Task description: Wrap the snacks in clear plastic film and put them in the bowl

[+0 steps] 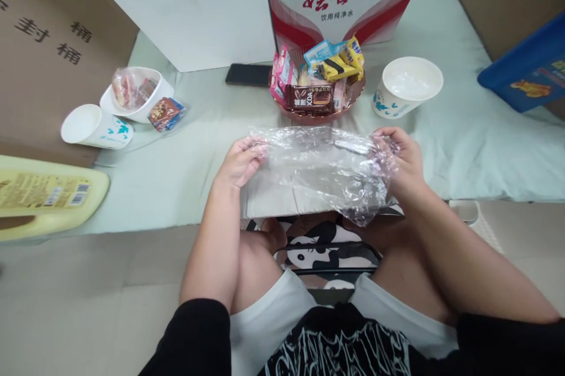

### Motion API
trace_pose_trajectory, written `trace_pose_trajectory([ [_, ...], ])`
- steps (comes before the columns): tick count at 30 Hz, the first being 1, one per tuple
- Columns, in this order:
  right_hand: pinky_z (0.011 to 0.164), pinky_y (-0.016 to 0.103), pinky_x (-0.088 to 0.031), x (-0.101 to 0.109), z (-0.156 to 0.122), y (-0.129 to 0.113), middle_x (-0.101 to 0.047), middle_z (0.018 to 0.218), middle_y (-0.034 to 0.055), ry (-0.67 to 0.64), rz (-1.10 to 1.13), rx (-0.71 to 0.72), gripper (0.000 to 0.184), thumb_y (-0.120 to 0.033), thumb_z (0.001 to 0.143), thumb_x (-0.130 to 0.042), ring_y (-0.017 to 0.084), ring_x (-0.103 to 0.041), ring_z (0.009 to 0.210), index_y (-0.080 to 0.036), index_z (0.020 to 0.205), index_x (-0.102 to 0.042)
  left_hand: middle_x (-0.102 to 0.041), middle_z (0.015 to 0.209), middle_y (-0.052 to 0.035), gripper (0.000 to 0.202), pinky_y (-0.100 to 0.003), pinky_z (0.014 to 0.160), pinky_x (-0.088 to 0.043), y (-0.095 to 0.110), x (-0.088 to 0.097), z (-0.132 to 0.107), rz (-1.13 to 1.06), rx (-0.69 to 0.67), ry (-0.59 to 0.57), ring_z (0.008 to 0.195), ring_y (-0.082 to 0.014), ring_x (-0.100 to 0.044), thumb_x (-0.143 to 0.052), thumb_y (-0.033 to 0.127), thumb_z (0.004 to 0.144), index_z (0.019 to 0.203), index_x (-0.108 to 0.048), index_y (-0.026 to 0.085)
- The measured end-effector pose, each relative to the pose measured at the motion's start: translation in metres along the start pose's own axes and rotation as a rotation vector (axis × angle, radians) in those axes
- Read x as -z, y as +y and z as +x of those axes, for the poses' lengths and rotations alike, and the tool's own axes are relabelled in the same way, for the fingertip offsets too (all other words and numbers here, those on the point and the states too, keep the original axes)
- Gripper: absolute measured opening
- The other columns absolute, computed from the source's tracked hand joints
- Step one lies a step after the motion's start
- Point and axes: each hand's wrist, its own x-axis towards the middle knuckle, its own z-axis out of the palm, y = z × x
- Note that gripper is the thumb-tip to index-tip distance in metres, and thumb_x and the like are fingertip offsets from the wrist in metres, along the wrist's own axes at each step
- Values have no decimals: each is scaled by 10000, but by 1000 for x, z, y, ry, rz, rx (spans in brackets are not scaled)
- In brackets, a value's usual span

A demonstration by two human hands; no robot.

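Clear, crinkled plastic bag (320,167) is stretched between both hands at the near edge of the pale green table (176,170); left hand (241,161) and right hand (404,161) each pinch a top corner. Just beyond it sits a copper-coloured bowl of wrapped snacks (315,90), a white paper cup (406,87) to its right.

Bare bench (176,176) runs left of the left hand (241,161) as far as the tipped cup (95,127) and the yellow jug (48,193). Right of the right hand (404,158) it is free up to the blue box (527,67). Straight ahead, the snack bowl (309,119) blocks the way just behind the clear bag (318,170), with an upright cup (408,87) beside it.
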Motion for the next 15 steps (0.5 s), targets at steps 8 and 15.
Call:
trace_pose_trajectory([
  [8, 561, 298, -481, -1, 2, 5, -596, 702, -18, -73, 17, 24, 241, -443, 820, -739, 149, -575, 596, -266, 823, -576, -771, 954, -52, 336, -309, 878, -556, -2, -2, -2, 143, -81, 2, 956, -191, -716, -924, 294, 566, 807, -713, 192],
  [15, 507, 331, -519, 0, 2, 1, -696, 760, -9, -204, 134, -152, 393, -569, 804, -749, 197, -660, 578, -296, 967, -518, -740, 801, -7, 389, -275, 604, -518, -8, -8, 3, 222, -136, 130, 657, -163, -702, -821, 479, 718, 893, -571, 239],
])
